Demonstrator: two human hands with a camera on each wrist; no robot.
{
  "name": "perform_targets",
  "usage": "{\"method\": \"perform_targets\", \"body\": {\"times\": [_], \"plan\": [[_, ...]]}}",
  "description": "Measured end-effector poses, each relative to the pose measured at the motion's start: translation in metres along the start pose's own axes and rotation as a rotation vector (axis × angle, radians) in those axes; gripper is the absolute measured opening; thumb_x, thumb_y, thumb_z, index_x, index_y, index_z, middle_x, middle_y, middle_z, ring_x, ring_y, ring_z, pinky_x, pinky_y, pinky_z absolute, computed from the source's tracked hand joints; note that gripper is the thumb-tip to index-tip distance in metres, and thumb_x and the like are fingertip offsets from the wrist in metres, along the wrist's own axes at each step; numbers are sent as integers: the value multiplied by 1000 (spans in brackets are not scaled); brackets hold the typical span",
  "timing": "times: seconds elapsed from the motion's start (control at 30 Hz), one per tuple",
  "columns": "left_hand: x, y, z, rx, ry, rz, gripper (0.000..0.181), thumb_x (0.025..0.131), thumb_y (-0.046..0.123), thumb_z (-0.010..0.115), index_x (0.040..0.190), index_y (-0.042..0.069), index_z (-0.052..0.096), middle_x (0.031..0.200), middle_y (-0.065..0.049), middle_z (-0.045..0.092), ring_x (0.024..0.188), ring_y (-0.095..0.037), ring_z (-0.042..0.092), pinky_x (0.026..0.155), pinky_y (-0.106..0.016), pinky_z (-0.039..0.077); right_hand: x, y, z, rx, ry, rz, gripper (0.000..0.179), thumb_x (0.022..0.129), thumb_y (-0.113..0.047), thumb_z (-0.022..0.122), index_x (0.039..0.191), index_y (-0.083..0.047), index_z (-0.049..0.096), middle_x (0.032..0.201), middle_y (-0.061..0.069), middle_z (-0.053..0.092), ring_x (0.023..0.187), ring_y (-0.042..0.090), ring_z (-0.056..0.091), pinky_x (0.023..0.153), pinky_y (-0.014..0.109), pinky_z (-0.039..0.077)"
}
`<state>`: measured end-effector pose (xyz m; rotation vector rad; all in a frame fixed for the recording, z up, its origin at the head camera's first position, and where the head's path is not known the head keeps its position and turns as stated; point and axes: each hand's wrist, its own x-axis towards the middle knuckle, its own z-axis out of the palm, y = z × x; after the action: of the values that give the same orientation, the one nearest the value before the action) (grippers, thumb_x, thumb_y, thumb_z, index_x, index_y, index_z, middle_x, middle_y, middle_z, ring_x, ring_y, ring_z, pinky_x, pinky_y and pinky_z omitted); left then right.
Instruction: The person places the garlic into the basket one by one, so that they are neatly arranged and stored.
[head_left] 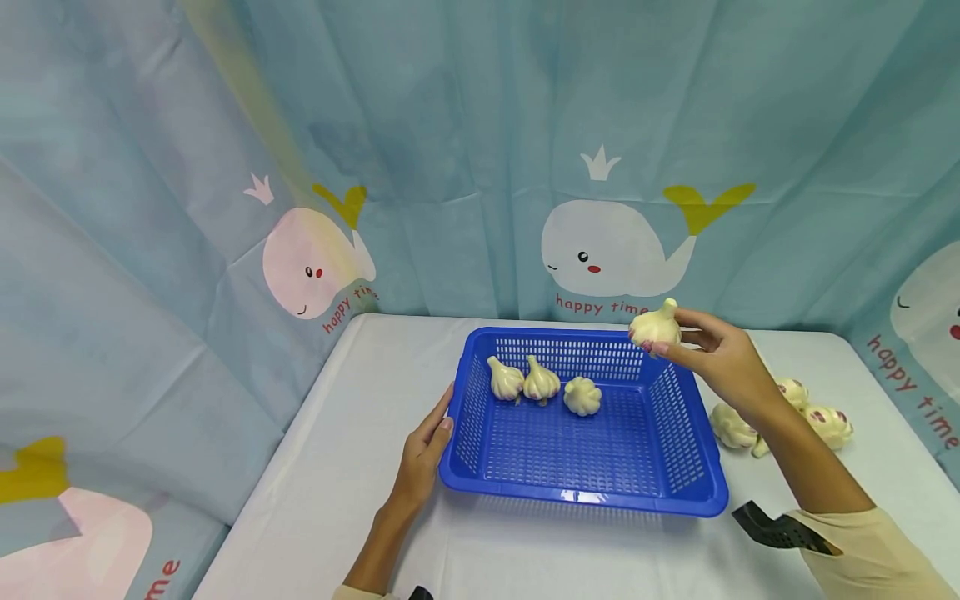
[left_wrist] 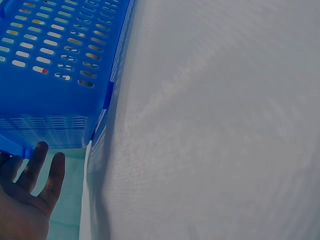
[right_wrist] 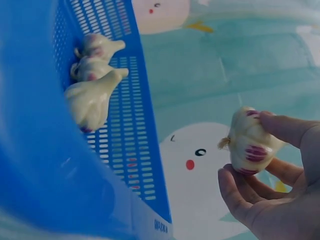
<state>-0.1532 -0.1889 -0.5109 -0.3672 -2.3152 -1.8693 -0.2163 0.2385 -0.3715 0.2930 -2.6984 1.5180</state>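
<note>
My right hand holds a garlic bulb between thumb and fingers, above the far right corner of a blue plastic basket. In the right wrist view, purple patches and a tuft of roots show on this garlic bulb. At the basket's left side, my left hand touches the rim. The left wrist view has the left hand's fingers fairly straight and spread beside the basket wall. Inside the basket, three garlic bulbs lie in a row toward the far left.
More garlic bulbs are heaped on the white tabletop right of the basket, partly hidden by my right forearm. A blue curtain printed with whales hangs behind the table and along its sides.
</note>
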Motion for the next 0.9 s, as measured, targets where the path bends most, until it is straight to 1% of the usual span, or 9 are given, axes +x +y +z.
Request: {"method": "perform_targets", "body": {"times": [0.07,0.13,0.23,0.33,0.4,0.47,0.5,0.57,0.9], "plan": [[0,0,0,-3,1,-4,52,116,26,42,167,18,35,172,0,34,160,-17,29,124,-16,27,4,-1,1,4,-12,-15,77,102,-40,71,165,-9,38,163,15,46,140,36,54,101,20,55],[0,0,0,-6,1,-5,52,116,26,42,167,19,35,172,1,34,160,-17,29,124,-16,27,8,-1,3,17,-22,-24,76,102,-38,72,165,-10,39,162,14,46,139,35,54,91,8,49],[0,0,0,-8,-2,-6,52,116,26,41,167,19,35,172,0,34,160,-17,29,124,-16,27,14,-1,6,27,-30,-32,75,102,-37,72,164,-9,40,161,17,47,138,37,55,90,7,49],[0,0,0,-9,-4,-6,52,116,26,41,167,19,35,172,1,34,160,-17,29,124,-16,27,19,0,9,27,-32,-30,73,102,-37,72,162,-9,42,160,19,48,138,39,56,103,28,58],[-1,0,0,-11,-4,-5,52,116,26,41,167,19,35,172,0,34,160,-17,29,123,-16,27,22,0,11,28,-38,-31,73,102,-37,72,162,-8,43,161,21,47,140,43,55,112,49,55],[-1,0,0,-13,-3,-4,52,116,26,41,167,19,35,172,1,34,160,-18,29,123,-16,27,24,0,13,30,-39,-31,75,101,-38,72,162,-7,41,162,23,45,141,47,53,112,68,48],[-1,0,0,-14,-4,-3,52,116,26,41,167,19,35,172,1,34,160,-18,29,123,-16,27,26,0,14,34,-41,-29,76,101,-38,73,162,-7,41,162,24,44,142,48,52,111,71,46],[0,0,0,-14,-2,-2,52,116,26,41,167,20,35,172,1,34,160,-18,29,123,-16,27,28,0,15,38,-39,-28,76,101,-39,73,162,-7,41,162,25,43,141,50,52,112,74,44],[0,-1,0,2,7,-1,52,116,27,42,167,20,36,172,1,35,160,-18,30,123,-16,27,41,1,25,8,-66,-27,74,97,-41,78,157,-6,50,157,23,51,141,47,53,112,70,47]]}}
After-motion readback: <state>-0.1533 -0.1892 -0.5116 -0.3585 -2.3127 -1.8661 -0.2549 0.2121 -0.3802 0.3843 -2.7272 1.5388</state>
